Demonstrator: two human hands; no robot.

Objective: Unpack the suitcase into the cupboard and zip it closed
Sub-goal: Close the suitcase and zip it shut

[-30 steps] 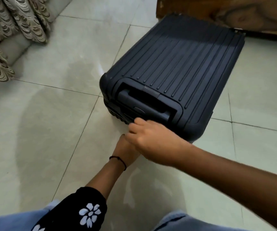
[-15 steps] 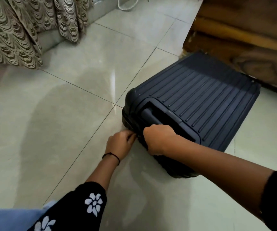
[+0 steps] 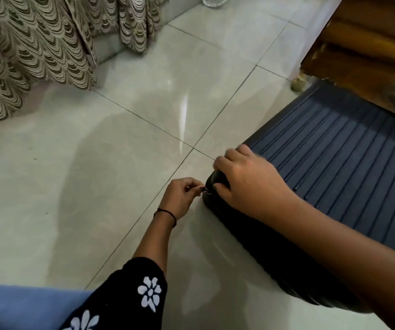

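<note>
The zip pull (image 3: 205,190) is pinched by the left hand (image 3: 180,198); the suitcase (image 3: 346,163), gripped beside it by the right hand (image 3: 246,184), is seemingly braced.

Suitcase (image 3: 349,167) flat on floor (image 3: 96,186), R; curtain (image 3: 25,55) far L; cupboard (image 3: 370,44), prob., behind it.

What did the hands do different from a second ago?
The left hand slid along the edge of the suitcase to its corner, where its fingers pinch the zip pull. The right hand followed and grips that corner. The suitcase stayed flat on the floor.
</note>
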